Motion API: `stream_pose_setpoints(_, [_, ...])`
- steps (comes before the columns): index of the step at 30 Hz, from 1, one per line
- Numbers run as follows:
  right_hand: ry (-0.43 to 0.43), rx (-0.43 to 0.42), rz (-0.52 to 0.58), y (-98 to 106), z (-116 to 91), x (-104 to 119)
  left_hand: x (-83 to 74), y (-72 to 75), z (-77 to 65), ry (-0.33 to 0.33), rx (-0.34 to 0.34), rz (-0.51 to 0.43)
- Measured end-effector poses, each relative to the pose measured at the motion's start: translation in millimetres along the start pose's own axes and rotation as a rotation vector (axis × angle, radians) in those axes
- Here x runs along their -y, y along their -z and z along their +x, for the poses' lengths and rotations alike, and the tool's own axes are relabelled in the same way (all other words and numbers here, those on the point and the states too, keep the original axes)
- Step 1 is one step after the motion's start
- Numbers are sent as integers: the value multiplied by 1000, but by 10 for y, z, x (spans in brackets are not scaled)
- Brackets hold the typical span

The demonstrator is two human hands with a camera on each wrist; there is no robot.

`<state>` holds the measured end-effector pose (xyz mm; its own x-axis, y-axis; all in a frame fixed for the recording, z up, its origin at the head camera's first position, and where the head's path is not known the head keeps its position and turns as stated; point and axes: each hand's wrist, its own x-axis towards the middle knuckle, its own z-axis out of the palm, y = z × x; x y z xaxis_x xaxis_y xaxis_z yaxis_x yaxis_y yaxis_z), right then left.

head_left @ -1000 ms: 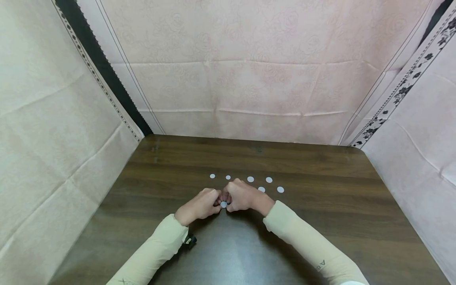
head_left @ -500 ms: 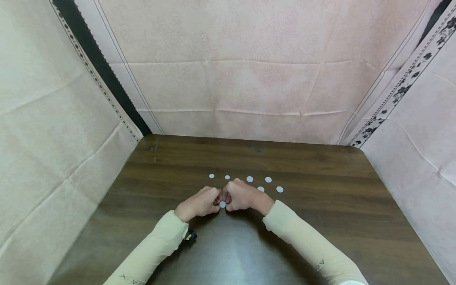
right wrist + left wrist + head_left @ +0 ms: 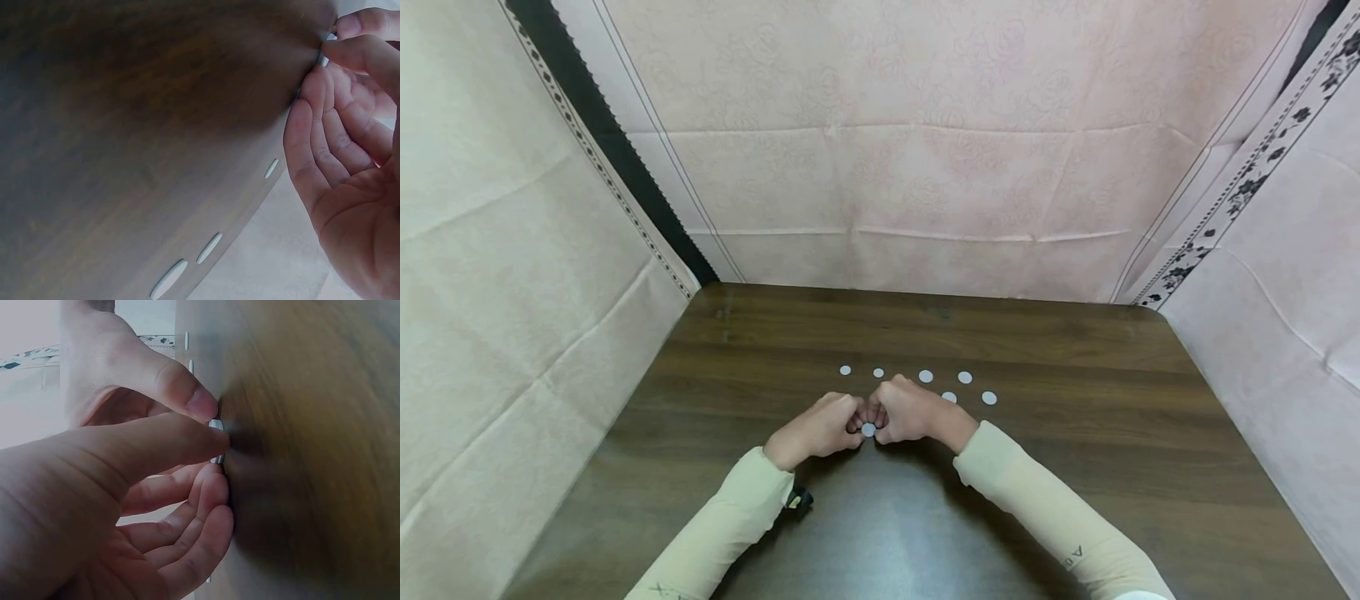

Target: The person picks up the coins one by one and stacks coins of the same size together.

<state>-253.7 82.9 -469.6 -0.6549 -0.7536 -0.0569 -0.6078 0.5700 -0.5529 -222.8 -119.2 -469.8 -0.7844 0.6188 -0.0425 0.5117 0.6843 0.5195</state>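
Note:
A small flat white disc (image 3: 868,430) lies low at the wooden tabletop between both hands. From the left side, the left hand (image 3: 823,429) holds its edge with curled fingers and thumb; the right hand (image 3: 910,410) does the same from the right. Close up in the left wrist view, both thumbs meet the disc (image 3: 216,425) from either side, and the fingers bend behind it. In the right wrist view the disc (image 3: 324,59) shows only as a thin edge, partly covered by a thumb.
Beyond the hands lie several more white discs: two smaller ones (image 3: 846,370) at left and larger ones (image 3: 965,377) at right, one partly behind the right hand. Pale patterned cloth (image 3: 925,183) rises around the brown table (image 3: 1037,517) at the back and sides.

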Motion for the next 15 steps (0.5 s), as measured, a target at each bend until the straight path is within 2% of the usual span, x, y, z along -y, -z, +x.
stream_pose_setpoints(15, [10,22,-6,7,18,-22,-3,-33,7,4,-26,15])
